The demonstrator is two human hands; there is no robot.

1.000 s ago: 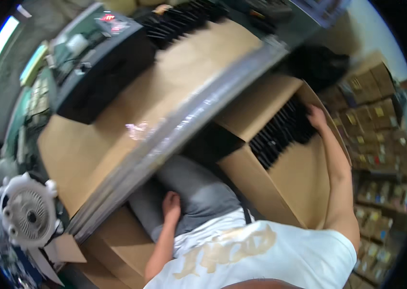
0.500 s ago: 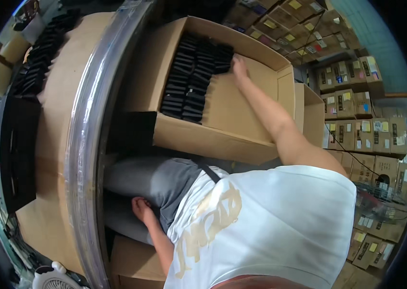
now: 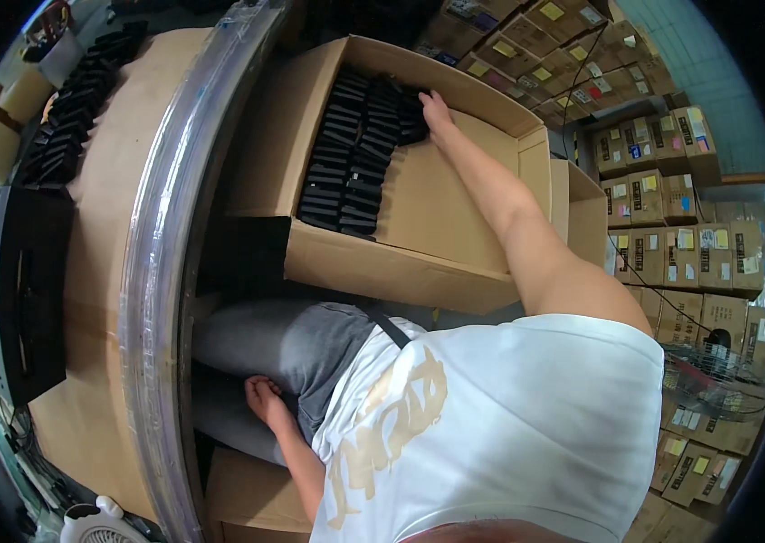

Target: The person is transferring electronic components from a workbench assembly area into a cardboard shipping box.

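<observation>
My right hand (image 3: pixel 435 115) reaches into a large open cardboard box (image 3: pixel 401 262). Its fingers are bent against the far right end of the packed black pieces (image 3: pixel 344 145). These are slim and dark, standing in tight rows along the box's left side; their exact kind I cannot make out. Part of the piece under my fingers is hidden. My left hand (image 3: pixel 265 398) rests by my thighs in grey trousers, its fingers loosely curled with nothing visible in them.
A workbench (image 3: pixel 97 271) with a plastic-wrapped edge (image 3: pixel 152 271) runs along the left. On it are a black machine (image 3: pixel 25 299), more black pieces (image 3: pixel 75 118) and a white fan (image 3: pixel 97 525). Stacked cartons (image 3: pixel 654 244) and a wire-caged fan (image 3: pixel 713 385) stand at right.
My right hand has moved slightly left, up against the end of the black pieces, and the pieces there have shifted left with it. My left hand stays by my thighs.
</observation>
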